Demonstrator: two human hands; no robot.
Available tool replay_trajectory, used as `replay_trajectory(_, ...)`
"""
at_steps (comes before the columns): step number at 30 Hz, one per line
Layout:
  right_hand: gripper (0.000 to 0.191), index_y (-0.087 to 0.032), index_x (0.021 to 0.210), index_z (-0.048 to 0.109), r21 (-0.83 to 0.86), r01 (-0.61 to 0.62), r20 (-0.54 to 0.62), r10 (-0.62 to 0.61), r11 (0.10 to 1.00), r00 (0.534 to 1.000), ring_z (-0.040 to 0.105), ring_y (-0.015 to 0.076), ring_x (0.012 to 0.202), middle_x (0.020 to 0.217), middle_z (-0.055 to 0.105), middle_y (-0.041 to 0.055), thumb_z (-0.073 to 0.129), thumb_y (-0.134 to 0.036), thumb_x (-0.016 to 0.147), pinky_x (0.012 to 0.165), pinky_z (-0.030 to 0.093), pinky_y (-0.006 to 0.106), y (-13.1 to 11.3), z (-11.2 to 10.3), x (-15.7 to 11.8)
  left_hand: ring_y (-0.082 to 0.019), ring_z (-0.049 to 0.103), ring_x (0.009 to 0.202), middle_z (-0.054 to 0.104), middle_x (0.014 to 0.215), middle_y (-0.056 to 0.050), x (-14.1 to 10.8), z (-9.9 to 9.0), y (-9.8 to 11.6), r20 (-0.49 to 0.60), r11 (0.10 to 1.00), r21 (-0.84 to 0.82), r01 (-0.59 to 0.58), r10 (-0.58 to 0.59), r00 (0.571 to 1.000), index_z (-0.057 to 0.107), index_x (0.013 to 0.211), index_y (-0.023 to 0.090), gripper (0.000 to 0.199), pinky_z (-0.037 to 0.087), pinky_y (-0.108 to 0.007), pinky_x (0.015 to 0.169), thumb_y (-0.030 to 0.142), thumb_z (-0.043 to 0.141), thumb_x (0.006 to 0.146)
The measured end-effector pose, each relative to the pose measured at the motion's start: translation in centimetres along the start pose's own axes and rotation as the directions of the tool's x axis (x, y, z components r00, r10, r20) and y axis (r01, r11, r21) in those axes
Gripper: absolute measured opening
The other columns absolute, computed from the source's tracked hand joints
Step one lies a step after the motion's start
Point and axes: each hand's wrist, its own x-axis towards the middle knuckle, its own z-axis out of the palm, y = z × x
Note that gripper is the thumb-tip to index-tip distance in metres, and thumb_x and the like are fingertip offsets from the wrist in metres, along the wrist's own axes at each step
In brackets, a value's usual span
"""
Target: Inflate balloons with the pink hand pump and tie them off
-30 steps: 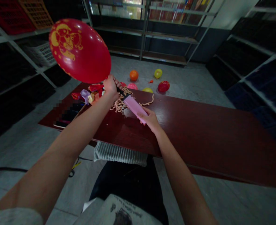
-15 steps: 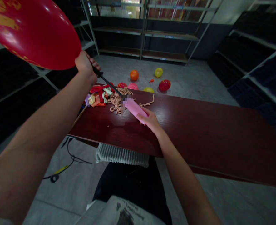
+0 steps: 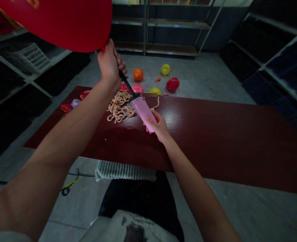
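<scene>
A large red balloon [image 3: 73, 23] with yellow print fills the upper left, partly out of view. My left hand [image 3: 111, 65] is closed round the balloon's neck and the black end of a hand balloon pump [image 3: 143, 111]. A black rod runs from that hand into the pump's pink barrel. Lower down, my right hand [image 3: 159, 126] wraps round the barrel above the table. Behind the pump lies a heap of beige, twisted, cord-like pieces [image 3: 119, 106]. Some uninflated balloons [image 3: 67, 107] show to the left, mostly hidden by my left forearm.
The dark red-brown table [image 3: 214, 141] stretches to the right. Beyond it on the floor lie an orange balloon [image 3: 138, 74], a yellow balloon [image 3: 165, 69] and a red balloon [image 3: 172, 84]. Metal shelving [image 3: 173, 23] stands at the back. A grey ribbed cushion [image 3: 125, 170] shows under the table's front edge.
My left hand has moved closer to my right hand, and less of the pump's black rod shows. The red balloon has shifted right and up in view; the camera has moved too.
</scene>
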Motion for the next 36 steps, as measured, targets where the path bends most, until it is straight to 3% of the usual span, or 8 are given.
replay_trajectory(4, 0.066, -0.022, 0.117, 0.064, -0.032, -0.037, -0.006, 0.037, 0.999, 0.999, 0.055, 0.0117, 0.044, 0.068, 0.066, -0.0015, 0.076, -0.068, 0.071, 0.034, 0.04, 0.025, -0.2, 0.1, -0.1, -0.011, 0.022, 0.037, 0.025, 0.046, 0.005, -1.3, -2.5, -4.0, -0.005, 0.969, -0.096, 0.229, -0.23, 0.973, 0.032, 0.065, 0.021, 0.046, 0.018, -0.024, 0.038, 0.024, 0.048, 0.108)
replay_trajectory(8, 0.068, -0.018, 0.118, 0.069, -0.105, -0.063, 0.017, 0.065, 0.993, 0.998, 0.054, 0.0122, 0.043, 0.067, 0.067, 0.0008, 0.077, -0.066, 0.071, 0.033, 0.039, 0.025, -0.3, 0.2, -0.1, -0.009, 0.024, 0.033, 0.025, 0.044, 0.005, -1.5, -5.4, -5.0, -0.092, 0.943, -0.213, 0.256, -0.281, 0.955, 0.031, 0.064, 0.021, 0.045, 0.02, -0.022, 0.034, 0.021, 0.051, 0.104)
replay_trajectory(15, 0.079, -0.018, 0.132, 0.068, -0.14, -0.066, 0.019, 0.069, 0.988, 0.997, 0.053, 0.0102, 0.044, 0.069, 0.068, 0.0007, 0.081, -0.063, 0.068, 0.034, 0.04, 0.023, 0.1, 0.4, 0.2, -0.008, 0.026, 0.03, 0.025, 0.045, 0.007, -1.4, -7.1, -4.0, -0.155, 0.949, -0.219, 0.226, -0.262, 0.952, 0.031, 0.066, 0.021, 0.043, 0.022, -0.019, 0.031, 0.024, 0.044, 0.107)
replay_trajectory(25, 0.08, -0.018, 0.134, 0.069, -0.157, -0.036, 0.049, 0.044, 0.987, 0.998, 0.054, 0.0095, 0.048, 0.081, 0.074, 0.0034, 0.082, -0.06, 0.067, 0.037, 0.041, 0.023, 0.1, 0.4, 0.1, -0.008, 0.027, 0.03, 0.024, 0.046, 0.007, 0.0, -8.2, -1.7, -0.244, 0.972, -0.18, 0.151, -0.193, 0.951, 0.029, 0.068, 0.021, 0.038, 0.022, -0.02, 0.033, 0.018, 0.04, 0.104)
replay_trajectory(32, 0.078, -0.016, 0.134, 0.069, -0.274, -0.041, 0.042, 0.055, 0.961, 0.998, 0.054, 0.0099, 0.047, 0.078, 0.075, 0.0035, 0.081, -0.055, 0.068, 0.041, 0.043, 0.023, 0.1, 0.8, -0.1, -0.007, 0.028, 0.031, 0.026, 0.047, 0.008, 2.0, -11.6, 1.5, -0.314, 0.98, -0.191, 0.058, -0.117, 0.942, 0.031, 0.069, 0.021, 0.036, 0.022, -0.019, 0.035, 0.02, 0.049, 0.1)
replay_trajectory(36, 0.067, -0.019, 0.13, 0.072, -0.326, 0.024, 0.058, -0.005, 0.945, 0.998, 0.065, 0.0152, 0.06, 0.09, 0.079, 0.0054, 0.078, -0.052, 0.072, 0.048, 0.05, 0.024, 0.6, 0.8, -0.2, -0.008, 0.028, 0.031, 0.027, 0.047, 0.009, 2.9, -13.8, 3.3, -0.336, 0.988, -0.154, 0.002, -0.054, 0.94, 0.031, 0.069, 0.021, 0.033, 0.025, -0.02, 0.035, 0.016, 0.047, 0.097)
